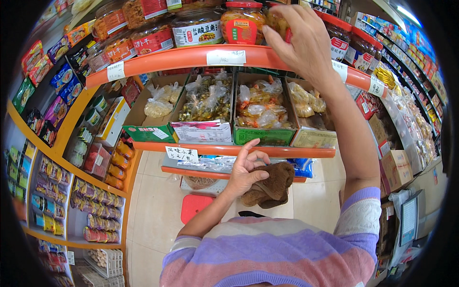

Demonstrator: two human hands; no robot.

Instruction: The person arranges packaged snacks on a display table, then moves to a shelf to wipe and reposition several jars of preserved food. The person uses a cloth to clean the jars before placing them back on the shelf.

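A brown cloth (pixel 274 184), bunched and hanging over the floor, is pinched in my left hand (pixel 249 166), with some fingers raised. My right hand (pixel 304 43) reaches up to the top shelf, thumb and fingers apart, in front of a glass jar of pickled vegetables (pixel 281 25). It hides part of that jar, so I cannot tell whether it grips or only touches it. Just to its left stands a red-lidded jar with a red label (pixel 242 25). The orange shelf edge (pixel 186 57) carries handwritten price tags.
Below, open cardboard boxes (pixel 265 134) hold knotted plastic bags of pickles (pixel 263 102). Packaged noodles and cups fill the orange-edged shelving (pixel 61 134) at left. A red stool (pixel 195 208) stands on the tiled floor. Cartons (pixel 396 170) and a scale-like device (pixel 408 219) are at right.
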